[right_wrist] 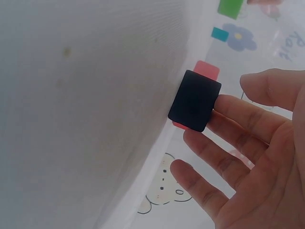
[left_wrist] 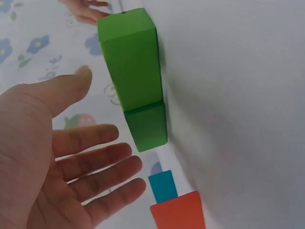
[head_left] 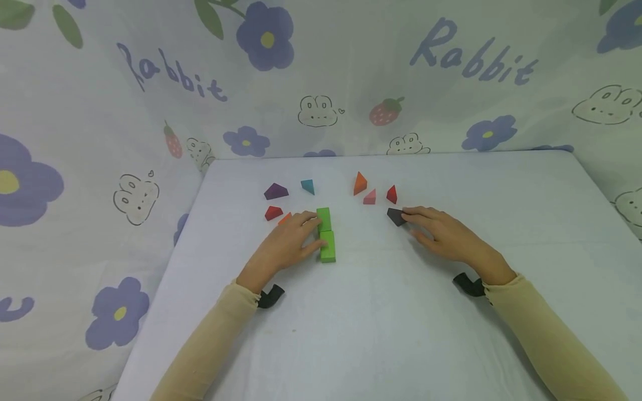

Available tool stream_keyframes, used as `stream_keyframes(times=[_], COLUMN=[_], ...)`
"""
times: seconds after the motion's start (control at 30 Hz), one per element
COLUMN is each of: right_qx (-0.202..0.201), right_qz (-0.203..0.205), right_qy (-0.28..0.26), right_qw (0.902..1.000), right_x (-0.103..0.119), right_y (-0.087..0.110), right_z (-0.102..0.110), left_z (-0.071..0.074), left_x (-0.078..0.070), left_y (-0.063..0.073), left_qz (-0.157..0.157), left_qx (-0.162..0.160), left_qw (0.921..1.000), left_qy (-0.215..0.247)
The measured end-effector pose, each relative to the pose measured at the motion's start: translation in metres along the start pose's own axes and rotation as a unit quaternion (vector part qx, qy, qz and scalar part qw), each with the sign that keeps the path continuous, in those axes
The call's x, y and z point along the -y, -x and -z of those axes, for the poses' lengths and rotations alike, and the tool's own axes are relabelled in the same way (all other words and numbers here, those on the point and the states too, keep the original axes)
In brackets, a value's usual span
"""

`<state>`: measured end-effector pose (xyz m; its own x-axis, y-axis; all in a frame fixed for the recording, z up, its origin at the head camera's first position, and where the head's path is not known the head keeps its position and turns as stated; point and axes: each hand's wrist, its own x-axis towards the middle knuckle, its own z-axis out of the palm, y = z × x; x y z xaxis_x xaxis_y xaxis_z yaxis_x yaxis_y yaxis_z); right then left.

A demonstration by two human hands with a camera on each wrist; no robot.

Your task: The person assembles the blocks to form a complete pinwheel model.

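Two green blocks lie end to end on the table, the farther block (head_left: 324, 217) touching the nearer block (head_left: 328, 254). My left hand (head_left: 287, 243) is at their left side with fingers extended and thumb apart. In the left wrist view, a gap shows between that hand and the green blocks (left_wrist: 134, 71). On the right, a black angular block (head_left: 394, 216) lies by the fingertips of my right hand (head_left: 446, 236). Those fingers are spread and loosely bent, not wrapped round the black block (right_wrist: 195, 101); whether they touch it I cannot tell.
Behind my left hand are an orange block (head_left: 284, 219), a red block (head_left: 273, 213), a purple block (head_left: 276, 192) and a teal block (head_left: 308, 186). Farther right stand an orange wedge (head_left: 359, 184), a pink block (head_left: 370, 197) and a red wedge (head_left: 392, 194). A patterned curtain (head_left: 351, 72) borders the table.
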<state>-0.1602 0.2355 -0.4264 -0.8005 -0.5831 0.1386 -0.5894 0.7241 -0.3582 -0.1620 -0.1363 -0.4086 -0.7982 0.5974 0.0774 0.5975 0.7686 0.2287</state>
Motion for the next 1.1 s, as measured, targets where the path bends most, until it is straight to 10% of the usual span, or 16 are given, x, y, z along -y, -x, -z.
stream_keyframes(times=[1.1], right_qx=[-0.005], right_qz=[0.001], right_qy=[0.009], right_qw=[0.9999], right_x=[-0.0002], right_y=[-0.0008], right_z=[-0.0006], left_z=[-0.0067], left_x=[-0.0006], left_y=[-0.0024], left_qz=[-0.031], left_qx=[0.021], left_qw=[0.9991], left_qy=[-0.022])
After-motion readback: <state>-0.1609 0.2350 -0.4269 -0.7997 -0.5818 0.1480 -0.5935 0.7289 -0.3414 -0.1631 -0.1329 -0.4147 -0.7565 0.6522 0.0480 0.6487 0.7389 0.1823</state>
